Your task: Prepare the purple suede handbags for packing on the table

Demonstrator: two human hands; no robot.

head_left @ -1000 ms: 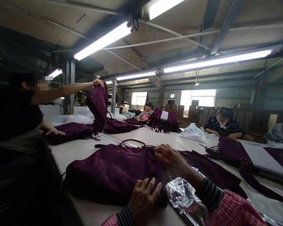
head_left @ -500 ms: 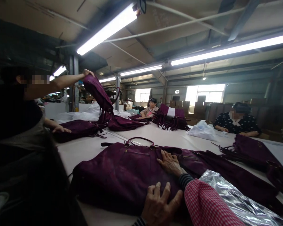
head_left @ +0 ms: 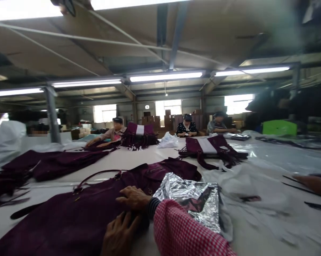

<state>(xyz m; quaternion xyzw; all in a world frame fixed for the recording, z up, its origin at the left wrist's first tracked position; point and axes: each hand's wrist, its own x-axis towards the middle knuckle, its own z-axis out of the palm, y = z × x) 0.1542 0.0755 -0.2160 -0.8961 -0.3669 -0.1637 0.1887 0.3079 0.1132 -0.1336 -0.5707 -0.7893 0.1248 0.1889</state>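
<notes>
A purple handbag (head_left: 56, 209) lies flat on the white table, with a thin looped handle (head_left: 96, 174) and metal rings along its upper edge. My right hand (head_left: 135, 198), in a red checked sleeve, rests on the bag's right part with fingers stretched out. Just below it, my left hand (head_left: 119, 231) presses on the same bag, its fingers apart and partly bent. A second purple bag (head_left: 173, 169) with a zip lies beyond my right hand. Silvery plastic wrapping (head_left: 192, 199) lies right of my sleeve.
More purple bags lie across the table (head_left: 160, 151): a stack (head_left: 140, 133) with a white band, a banded one (head_left: 208, 145) to the right, and several (head_left: 67, 161) at left. Clear plastic (head_left: 246, 181) spreads at right. Several people sit at the far side; another person's hand (head_left: 314, 185) shows at the right edge.
My view has swung to the right, so the bag and both hands sit further left. My hands stay on the bag, closer together. The co-worker lifting a bag at left is out of view.
</notes>
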